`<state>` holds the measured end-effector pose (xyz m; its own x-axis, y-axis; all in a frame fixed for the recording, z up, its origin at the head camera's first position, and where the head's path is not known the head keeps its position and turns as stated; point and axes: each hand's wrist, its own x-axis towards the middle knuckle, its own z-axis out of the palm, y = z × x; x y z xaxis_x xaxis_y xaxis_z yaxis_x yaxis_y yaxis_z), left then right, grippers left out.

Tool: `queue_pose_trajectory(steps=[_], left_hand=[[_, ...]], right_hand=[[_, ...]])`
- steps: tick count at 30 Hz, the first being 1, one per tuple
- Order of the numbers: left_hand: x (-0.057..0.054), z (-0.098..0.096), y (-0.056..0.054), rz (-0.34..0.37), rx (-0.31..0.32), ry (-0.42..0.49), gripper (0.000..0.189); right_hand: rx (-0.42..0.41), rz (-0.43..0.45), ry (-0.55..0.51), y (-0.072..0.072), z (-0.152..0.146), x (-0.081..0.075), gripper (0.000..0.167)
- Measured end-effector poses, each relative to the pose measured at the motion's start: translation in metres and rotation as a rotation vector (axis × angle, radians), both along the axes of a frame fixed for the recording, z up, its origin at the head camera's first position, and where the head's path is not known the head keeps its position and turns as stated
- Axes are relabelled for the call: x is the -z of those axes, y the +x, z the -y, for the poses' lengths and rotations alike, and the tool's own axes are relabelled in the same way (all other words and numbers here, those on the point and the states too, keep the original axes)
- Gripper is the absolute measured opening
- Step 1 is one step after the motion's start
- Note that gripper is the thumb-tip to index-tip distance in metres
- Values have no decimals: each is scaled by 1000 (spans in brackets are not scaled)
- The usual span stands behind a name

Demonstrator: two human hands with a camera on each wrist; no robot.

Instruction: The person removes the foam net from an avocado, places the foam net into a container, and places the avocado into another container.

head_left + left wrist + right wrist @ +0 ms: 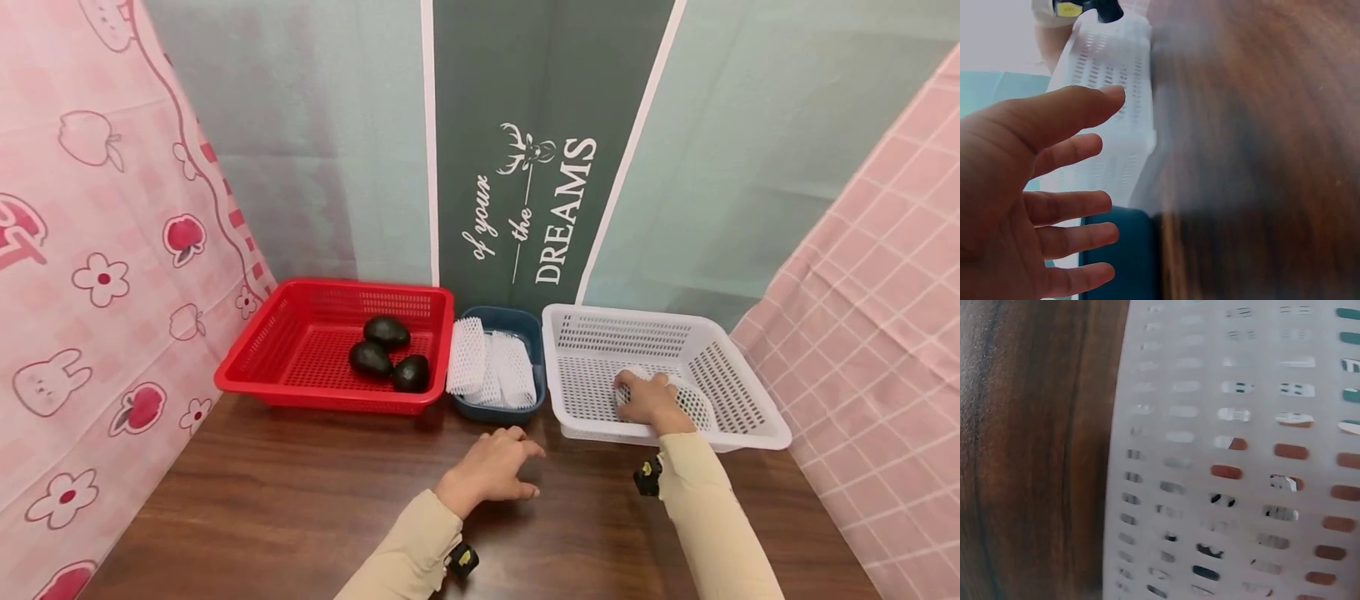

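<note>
My right hand (648, 402) reaches down into the white basket (738, 440), fingers curled round a white foam-netted piece (636, 372) that it mostly hides. Beside it in the basket lies another netted piece (697, 407). Through the basket's slots (1225, 472) in the right wrist view show bits of skin, white netting and something dark. My left hand (495, 468) hovers over the table in front of the blue bin, fingers apart and holding nothing; the left wrist view shows the bare palm (997, 206).
Several white foam net sleeves (491, 371) lie in the small blue bin (501, 414) at the centre. To its left, a red basket (330, 400) holds three dark avocados (371, 359). A wooden table (285, 483) carries everything; printed cloths (360, 125) hang behind and at both sides.
</note>
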<state>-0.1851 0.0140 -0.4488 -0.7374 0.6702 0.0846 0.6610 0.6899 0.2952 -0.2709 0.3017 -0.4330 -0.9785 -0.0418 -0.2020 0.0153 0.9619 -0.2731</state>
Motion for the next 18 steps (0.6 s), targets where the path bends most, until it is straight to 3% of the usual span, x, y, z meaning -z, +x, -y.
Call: queue_pose_trajectory(steps=[11,18], left_hand=[[-20,16,-11,-70,-45,41,44],[-21,18,-12,-64,-40,45,43]], right_hand=[[-154,-199,-47,3,7,-24,41],[-178,-193,-50,6,9,-23,38]])
